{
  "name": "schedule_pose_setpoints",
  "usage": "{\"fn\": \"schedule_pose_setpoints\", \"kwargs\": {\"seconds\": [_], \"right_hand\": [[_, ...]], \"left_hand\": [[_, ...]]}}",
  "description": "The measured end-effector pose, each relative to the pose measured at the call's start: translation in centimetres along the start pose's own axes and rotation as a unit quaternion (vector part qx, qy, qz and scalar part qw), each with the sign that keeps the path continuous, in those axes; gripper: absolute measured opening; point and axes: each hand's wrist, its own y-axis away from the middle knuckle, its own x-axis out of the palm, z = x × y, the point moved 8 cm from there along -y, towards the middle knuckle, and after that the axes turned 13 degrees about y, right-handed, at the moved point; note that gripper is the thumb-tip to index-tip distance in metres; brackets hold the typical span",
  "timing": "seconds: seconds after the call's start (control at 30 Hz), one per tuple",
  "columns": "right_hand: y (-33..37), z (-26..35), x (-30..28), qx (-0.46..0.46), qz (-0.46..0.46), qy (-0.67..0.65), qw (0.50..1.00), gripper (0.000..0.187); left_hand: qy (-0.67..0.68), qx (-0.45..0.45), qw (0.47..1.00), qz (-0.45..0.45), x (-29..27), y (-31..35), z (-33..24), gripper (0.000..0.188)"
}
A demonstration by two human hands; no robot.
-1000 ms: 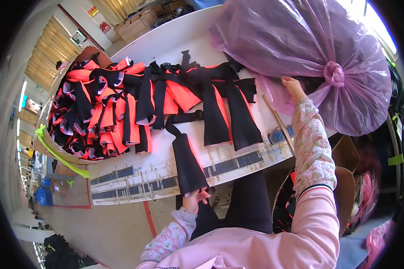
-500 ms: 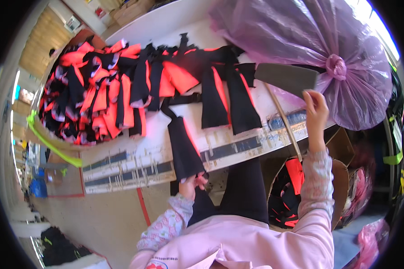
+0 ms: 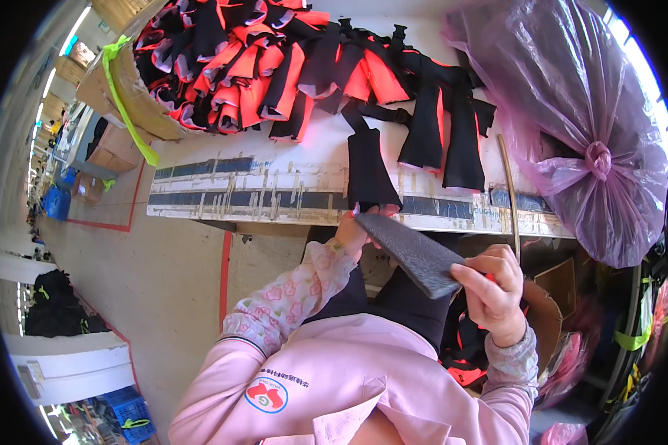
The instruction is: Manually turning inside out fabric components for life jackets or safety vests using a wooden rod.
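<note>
My right hand (image 3: pixel 493 289) pinches one end of a flat dark grey foam pad (image 3: pixel 412 254). The pad slants up and left, its far end beside my left hand (image 3: pixel 353 236) at the lower opening of a black fabric sleeve (image 3: pixel 371 169). My left hand is closed on that lower edge of the sleeve, its fingers partly hidden behind the pad. A strap runs from the sleeve's top to the other black and orange pieces. Two long black pieces with orange edging (image 3: pixel 464 141) lie to the right of it on the table.
A big heap of black and orange pieces (image 3: pixel 249 67) covers the back left of the white table (image 3: pixel 312 159). A tied purple plastic bag (image 3: pixel 571 96) bulges at the right. A thin stick (image 3: pixel 509 193) crosses the table edge. Below right, a cardboard box (image 3: pixel 543 315) holds more pieces.
My right hand has brought the foam pad from above the table's right side down and left to the sleeve's opening. The view has shifted; my left hand still grips the sleeve.
</note>
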Motion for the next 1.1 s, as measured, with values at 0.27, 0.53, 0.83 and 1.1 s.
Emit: {"fn": "schedule_pose_setpoints", "kwargs": {"seconds": [0.27, 0.53, 0.83, 1.1], "right_hand": [[-1.3, 4.0, 2.5, -0.101, 0.076, 0.107, 0.986, 0.042], [-1.1, 1.5, 11.2, -0.026, 0.163, 0.195, 0.967, 0.039], [1.3, 4.7, 15.5, -0.044, 0.166, 0.174, 0.97, 0.044], [4.0, 0.5, 23.0, 0.049, 0.375, 0.146, 0.914, 0.029]], "left_hand": [[-0.011, 0.016, 1.0, 0.002, -1.7, -0.3, 0.3, 0.018], [-0.179, 0.0, 0.976, 0.121, 1.7, 3.0, 1.4, 0.019], [-0.139, 0.152, 0.96, 0.188, -1.1, 1.8, 0.7, 0.016], [-0.09, 0.008, 0.996, -0.005, -5.3, 0.1, 4.9, 0.024]]}}
